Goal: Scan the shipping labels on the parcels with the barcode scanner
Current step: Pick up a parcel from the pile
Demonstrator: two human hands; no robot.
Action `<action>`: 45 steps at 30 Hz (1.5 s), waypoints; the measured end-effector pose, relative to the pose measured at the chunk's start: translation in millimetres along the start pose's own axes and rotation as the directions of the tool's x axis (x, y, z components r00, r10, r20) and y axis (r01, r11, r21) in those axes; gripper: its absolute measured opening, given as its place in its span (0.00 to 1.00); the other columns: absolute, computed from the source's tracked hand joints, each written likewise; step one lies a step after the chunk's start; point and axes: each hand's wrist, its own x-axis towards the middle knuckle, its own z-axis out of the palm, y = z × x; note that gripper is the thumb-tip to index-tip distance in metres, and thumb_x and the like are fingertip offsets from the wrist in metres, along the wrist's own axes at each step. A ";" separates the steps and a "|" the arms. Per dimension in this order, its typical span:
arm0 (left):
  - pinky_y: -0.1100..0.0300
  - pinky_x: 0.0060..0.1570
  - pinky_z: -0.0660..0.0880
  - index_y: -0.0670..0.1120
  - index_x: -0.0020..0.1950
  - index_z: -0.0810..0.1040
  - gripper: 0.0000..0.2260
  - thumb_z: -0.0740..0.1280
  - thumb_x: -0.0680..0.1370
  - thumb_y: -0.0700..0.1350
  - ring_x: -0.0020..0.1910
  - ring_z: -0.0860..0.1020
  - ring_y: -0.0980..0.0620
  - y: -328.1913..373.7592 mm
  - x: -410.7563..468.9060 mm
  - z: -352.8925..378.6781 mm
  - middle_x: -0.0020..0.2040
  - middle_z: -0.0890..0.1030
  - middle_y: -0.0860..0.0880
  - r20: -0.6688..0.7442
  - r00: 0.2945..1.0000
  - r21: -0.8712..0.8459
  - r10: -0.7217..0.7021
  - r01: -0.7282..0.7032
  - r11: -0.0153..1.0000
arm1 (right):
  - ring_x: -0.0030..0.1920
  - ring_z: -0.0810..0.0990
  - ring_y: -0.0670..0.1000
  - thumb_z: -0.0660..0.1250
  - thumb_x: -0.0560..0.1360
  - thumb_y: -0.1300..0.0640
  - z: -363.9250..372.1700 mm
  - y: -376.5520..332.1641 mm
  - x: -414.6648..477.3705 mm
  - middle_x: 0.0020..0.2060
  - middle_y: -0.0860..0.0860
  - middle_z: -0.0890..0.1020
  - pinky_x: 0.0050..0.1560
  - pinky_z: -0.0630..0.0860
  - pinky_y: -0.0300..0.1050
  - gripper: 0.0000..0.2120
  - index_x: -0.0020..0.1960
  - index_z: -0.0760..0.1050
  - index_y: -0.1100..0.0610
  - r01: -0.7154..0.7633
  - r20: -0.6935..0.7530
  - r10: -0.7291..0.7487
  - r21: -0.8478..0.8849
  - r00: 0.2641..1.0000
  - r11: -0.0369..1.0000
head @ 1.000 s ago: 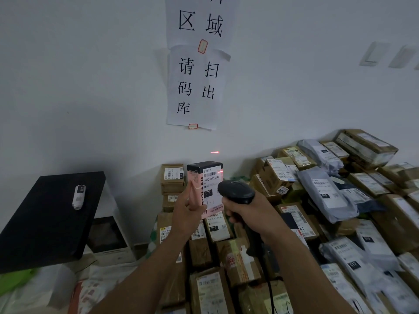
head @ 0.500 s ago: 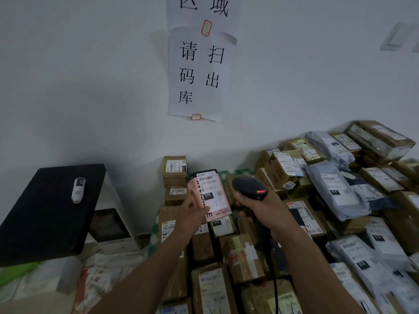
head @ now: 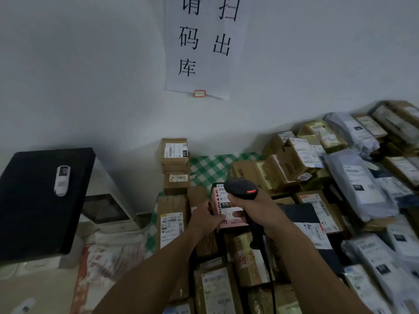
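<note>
While left hand (head: 204, 219) grips pink parcel (head: 226, 208), right hand (head: 256, 207) clasps barcode scanner (head: 241, 188)

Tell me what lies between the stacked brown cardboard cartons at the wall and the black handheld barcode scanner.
A green-and-white checked cloth shows there in the head view.

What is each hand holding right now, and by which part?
The left hand grips the pink parcel by its left side; the right hand holds the barcode scanner by its handle.
</note>
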 end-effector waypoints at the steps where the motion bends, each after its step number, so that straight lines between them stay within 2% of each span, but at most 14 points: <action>1: 0.64 0.46 0.77 0.51 0.63 0.78 0.17 0.76 0.76 0.47 0.51 0.81 0.57 1.3 3.4 -3.5 0.56 0.83 0.54 -0.042 0.998 0.005 0.042 -0.042 0.999 | 0.45 0.86 0.52 0.76 0.77 0.56 2.5 -0.8 5.6 0.51 0.56 0.87 0.39 0.79 0.43 0.14 0.61 0.80 0.47 -0.014 0.005 0.014 -0.006 1.000 1.000; 4: 0.52 0.47 0.82 0.52 0.50 0.78 0.03 0.70 0.79 0.49 0.46 0.83 0.51 10.0 26.5 -29.6 0.46 0.83 0.53 -0.242 0.954 0.125 0.174 -0.147 0.981 | 0.39 0.85 0.50 0.76 0.77 0.54 11.0 -7.0 23.5 0.48 0.55 0.86 0.37 0.77 0.44 0.14 0.61 0.79 0.48 -0.041 0.032 0.042 -0.016 0.999 0.999; 5: 0.48 0.49 0.83 0.52 0.49 0.77 0.05 0.67 0.78 0.52 0.46 0.82 0.50 12.0 39.0 -40.9 0.47 0.82 0.51 -0.329 0.922 0.165 0.202 -0.155 0.974 | 0.38 0.85 0.50 0.76 0.78 0.54 13.2 -8.9 30.1 0.48 0.55 0.86 0.36 0.76 0.44 0.13 0.61 0.79 0.48 -0.039 0.042 0.039 -0.019 0.998 0.999; 8: 0.46 0.70 0.71 0.51 0.65 0.76 0.20 0.70 0.75 0.54 0.65 0.72 0.48 13.7 75.4 -76.5 0.67 0.75 0.47 -0.535 0.821 0.225 0.198 -0.088 0.970 | 0.40 0.86 0.54 0.76 0.78 0.55 20.6 -14.7 50.8 0.45 0.55 0.87 0.40 0.80 0.49 0.11 0.59 0.80 0.50 -0.021 0.053 0.022 -0.021 0.998 1.000; 10: 0.44 0.75 0.61 0.49 0.77 0.68 0.32 0.73 0.76 0.53 0.76 0.60 0.41 18.7 97.1 -96.4 0.78 0.63 0.42 -0.552 0.817 0.263 0.170 -0.023 0.964 | 0.46 0.88 0.57 0.76 0.77 0.54 25.0 -17.3 65.2 0.46 0.56 0.88 0.48 0.82 0.52 0.11 0.59 0.81 0.49 -0.011 0.055 0.013 -0.042 0.998 0.999; 15: 0.39 0.79 0.54 0.57 0.83 0.57 0.43 0.72 0.74 0.66 0.82 0.43 0.35 24.2 143.0 -120.4 0.83 0.44 0.41 -0.505 0.863 0.309 0.034 0.144 0.940 | 0.42 0.87 0.55 0.77 0.76 0.53 27.7 -9.7 95.1 0.43 0.56 0.87 0.50 0.83 0.57 0.12 0.58 0.80 0.48 -0.028 0.083 0.032 -0.053 0.996 0.998; 20: 0.36 0.72 0.65 0.57 0.82 0.58 0.40 0.73 0.75 0.61 0.78 0.53 0.33 19.3 156.4 -116.8 0.81 0.49 0.41 -0.528 0.849 0.225 -0.006 0.146 0.963 | 0.46 0.88 0.59 0.78 0.75 0.52 23.1 1.5 113.7 0.45 0.58 0.88 0.53 0.83 0.61 0.16 0.60 0.79 0.46 -0.065 0.097 0.071 -0.058 0.993 0.996; 24: 0.38 0.70 0.69 0.54 0.81 0.61 0.41 0.77 0.72 0.54 0.75 0.59 0.38 15.1 138.5 -108.1 0.79 0.56 0.43 -0.571 0.817 0.159 0.080 0.015 0.987 | 0.43 0.87 0.56 0.77 0.76 0.53 18.0 1.4 112.9 0.48 0.59 0.87 0.46 0.81 0.53 0.14 0.60 0.80 0.48 -0.047 0.105 0.050 -0.028 0.993 0.998; 26: 0.41 0.70 0.71 0.53 0.82 0.59 0.46 0.79 0.68 0.53 0.73 0.62 0.42 16.8 121.8 -107.3 0.76 0.60 0.45 -0.552 0.812 0.160 0.192 -0.123 0.979 | 0.45 0.88 0.53 0.77 0.76 0.53 14.8 -3.1 108.9 0.48 0.54 0.87 0.44 0.82 0.49 0.13 0.58 0.79 0.44 -0.017 0.073 0.017 -0.008 0.997 1.000; 29: 0.44 0.69 0.73 0.52 0.81 0.59 0.51 0.81 0.63 0.57 0.71 0.67 0.48 25.0 86.6 -104.9 0.73 0.66 0.48 -0.438 0.833 0.181 0.338 -0.287 0.941 | 0.50 0.88 0.51 0.77 0.76 0.52 8.8 -6.6 99.9 0.50 0.49 0.87 0.47 0.84 0.50 0.16 0.61 0.79 0.42 0.046 -0.007 -0.045 0.054 0.999 0.998; 33: 0.46 0.63 0.79 0.55 0.82 0.57 0.56 0.81 0.60 0.61 0.71 0.69 0.52 33.3 35.3 -101.5 0.73 0.65 0.55 -0.242 0.907 0.132 0.344 -0.321 0.938 | 0.49 0.82 0.51 0.76 0.76 0.52 0.8 -10.2 81.8 0.45 0.48 0.84 0.38 0.79 0.40 0.09 0.54 0.80 0.50 0.105 -0.130 -0.085 0.151 0.988 0.983; 36: 0.50 0.63 0.80 0.59 0.82 0.56 0.56 0.84 0.61 0.60 0.71 0.69 0.54 35.6 -1.9 -98.2 0.73 0.62 0.61 -0.139 0.904 0.152 0.404 -0.384 0.911 | 0.48 0.81 0.54 0.77 0.76 0.49 -5.1 -12.0 63.6 0.42 0.49 0.82 0.35 0.79 0.40 0.12 0.53 0.79 0.52 0.148 -0.208 -0.110 0.179 0.972 0.973; 40: 0.50 0.70 0.74 0.67 0.80 0.52 0.55 0.83 0.62 0.63 0.75 0.64 0.58 44.1 -44.4 -92.4 0.77 0.58 0.63 -0.006 0.886 0.179 0.464 -0.456 0.872 | 0.47 0.88 0.52 0.79 0.73 0.51 -12.6 -18.2 27.4 0.46 0.49 0.88 0.44 0.83 0.46 0.17 0.60 0.81 0.50 0.185 -0.178 -0.150 0.202 0.973 0.962; 45: 0.49 0.75 0.69 0.63 0.83 0.51 0.55 0.83 0.65 0.57 0.78 0.60 0.63 47.5 -84.1 -88.1 0.79 0.56 0.61 0.071 0.842 0.169 0.535 -0.539 0.825 | 0.49 0.88 0.62 0.83 0.66 0.59 -17.9 -14.8 -4.6 0.48 0.57 0.88 0.53 0.84 0.65 0.25 0.61 0.82 0.56 0.127 -0.104 -0.109 0.187 0.989 0.974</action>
